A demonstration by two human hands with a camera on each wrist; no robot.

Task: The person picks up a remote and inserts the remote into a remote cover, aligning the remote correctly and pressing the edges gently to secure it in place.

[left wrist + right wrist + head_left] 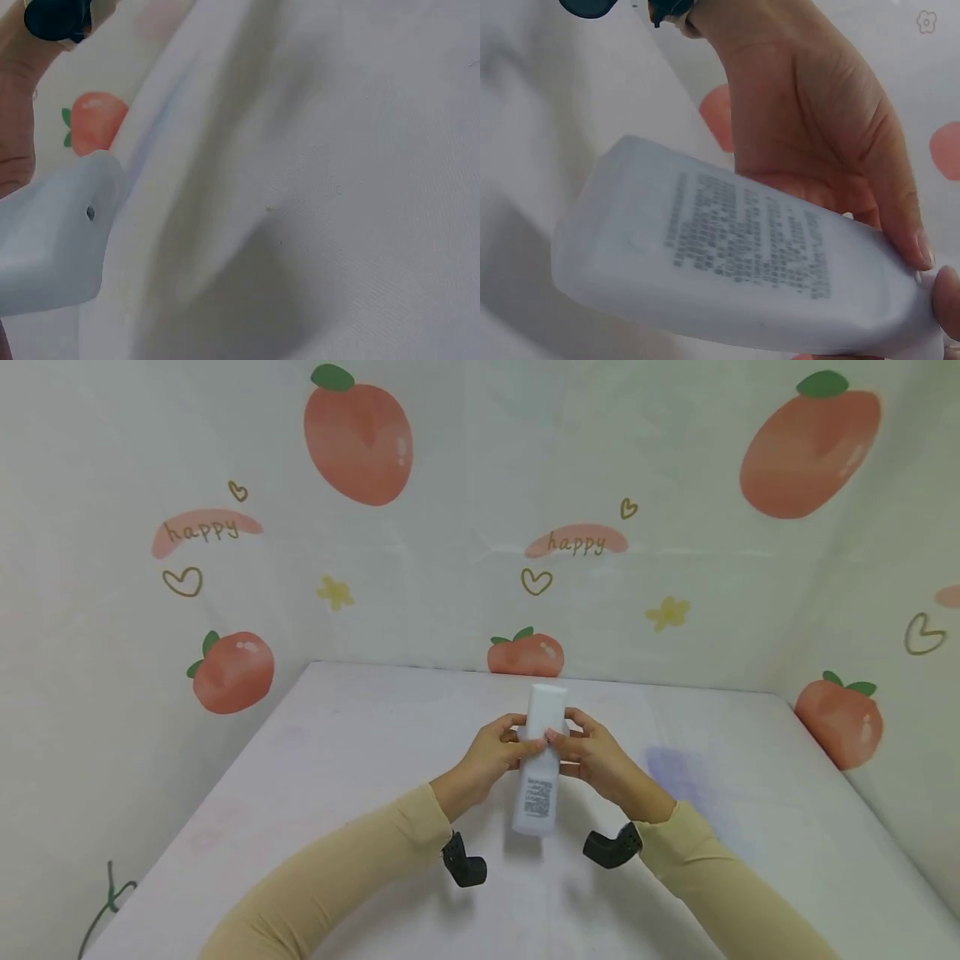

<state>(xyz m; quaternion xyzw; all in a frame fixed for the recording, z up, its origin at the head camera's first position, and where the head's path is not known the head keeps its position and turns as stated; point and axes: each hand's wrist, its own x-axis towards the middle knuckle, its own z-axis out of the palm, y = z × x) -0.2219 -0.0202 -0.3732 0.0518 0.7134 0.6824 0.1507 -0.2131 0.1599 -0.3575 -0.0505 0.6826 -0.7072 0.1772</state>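
A white plastic bottle [535, 814] with a block of small grey print is held up over the table, its plain upper end tilted away from me. My left hand [489, 756] grips it from the left, and my right hand [603, 766] from the right. Both thumbs lie on its near face and almost meet; the other fingers go partly behind it. In the right wrist view the bottle [727, 255] shows its printed side, with my left hand [817, 127] around its far end. The left wrist view catches the bottle's rounded base [56, 232].
A white cloth-covered table [360, 718] spreads around the hands, with a faint purple patch [678, 777] to the right. Behind hangs a white backdrop [450, 527] printed with peaches. A black wrist camera [463, 862] is on the left wrist, another wrist camera [611, 849] on the right.
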